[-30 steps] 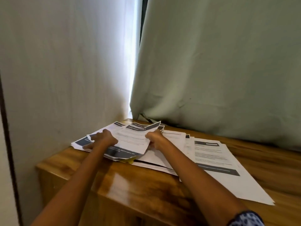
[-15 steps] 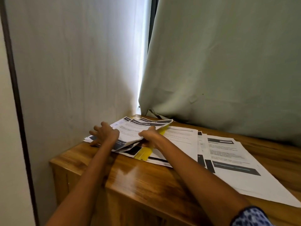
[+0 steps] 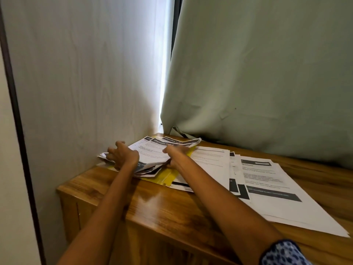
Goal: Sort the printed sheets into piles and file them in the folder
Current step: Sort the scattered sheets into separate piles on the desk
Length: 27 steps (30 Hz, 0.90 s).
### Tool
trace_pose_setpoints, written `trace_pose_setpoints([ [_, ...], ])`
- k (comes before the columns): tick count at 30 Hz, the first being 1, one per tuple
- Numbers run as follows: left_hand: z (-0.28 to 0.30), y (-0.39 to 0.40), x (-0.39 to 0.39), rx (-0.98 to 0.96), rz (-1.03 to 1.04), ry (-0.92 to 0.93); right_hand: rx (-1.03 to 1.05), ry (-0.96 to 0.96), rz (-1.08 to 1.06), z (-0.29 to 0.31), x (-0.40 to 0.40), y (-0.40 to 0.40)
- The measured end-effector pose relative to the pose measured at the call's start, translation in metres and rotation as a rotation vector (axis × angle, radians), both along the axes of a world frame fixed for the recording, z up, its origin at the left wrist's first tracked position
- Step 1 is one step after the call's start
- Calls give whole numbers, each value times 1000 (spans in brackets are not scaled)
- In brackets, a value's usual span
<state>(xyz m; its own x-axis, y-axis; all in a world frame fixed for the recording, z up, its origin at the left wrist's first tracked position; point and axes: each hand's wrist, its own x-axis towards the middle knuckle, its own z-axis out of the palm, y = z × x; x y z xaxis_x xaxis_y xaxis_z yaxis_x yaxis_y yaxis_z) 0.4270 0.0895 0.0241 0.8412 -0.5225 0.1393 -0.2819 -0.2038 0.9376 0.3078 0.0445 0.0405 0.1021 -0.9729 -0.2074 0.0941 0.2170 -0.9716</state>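
A bunch of printed sheets (image 3: 152, 153) with dark header bars lies at the far left corner of the wooden table (image 3: 172, 207). My left hand (image 3: 122, 156) grips the bunch's left edge. On its right edge, my right hand (image 3: 176, 153) holds the sheets and lifts them slightly. A yellow folder (image 3: 168, 175) shows beneath the bunch. To the right, a middle pile of sheets (image 3: 212, 165) and a right pile (image 3: 277, 190) lie flat on the table, overlapping one another.
A grey-green curtain (image 3: 257, 83) hangs along the table's back edge. A pale wall panel (image 3: 86, 83) closes off the left side, right beside the sheets. The table's front edge (image 3: 143, 220) runs diagonally below my forearms.
The bunch of sheets has lifted and curled on its right side, uncovering the yellow folder under it. Both hands stay on the bunch's edges; the camera view shifted left.
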Motion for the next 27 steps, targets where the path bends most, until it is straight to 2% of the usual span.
trace_pose_setpoints([
  [2,-2,-1,0,-38,22,-12,55,-127,-10,-8,3,0],
  [3,-3,0,-1,-67,31,-5,52,-130,3,-12,4,0],
  [6,-3,3,-4,-111,36,16,7,-10,21,-18,-1,1],
  [12,-1,8,-4,93,12,63,-284,141,-4,14,-65,-12],
  [15,3,-3,-22,41,-166,68,-359,168,46,33,-130,-14],
  [20,40,-27,-138,-289,-608,72,-437,246,-64,48,-255,1],
  [22,53,-34,-193,-392,-711,17,-486,248,-165,53,-298,11],
  [27,72,-35,-351,-489,-884,-46,-609,255,-422,62,-422,46],
])
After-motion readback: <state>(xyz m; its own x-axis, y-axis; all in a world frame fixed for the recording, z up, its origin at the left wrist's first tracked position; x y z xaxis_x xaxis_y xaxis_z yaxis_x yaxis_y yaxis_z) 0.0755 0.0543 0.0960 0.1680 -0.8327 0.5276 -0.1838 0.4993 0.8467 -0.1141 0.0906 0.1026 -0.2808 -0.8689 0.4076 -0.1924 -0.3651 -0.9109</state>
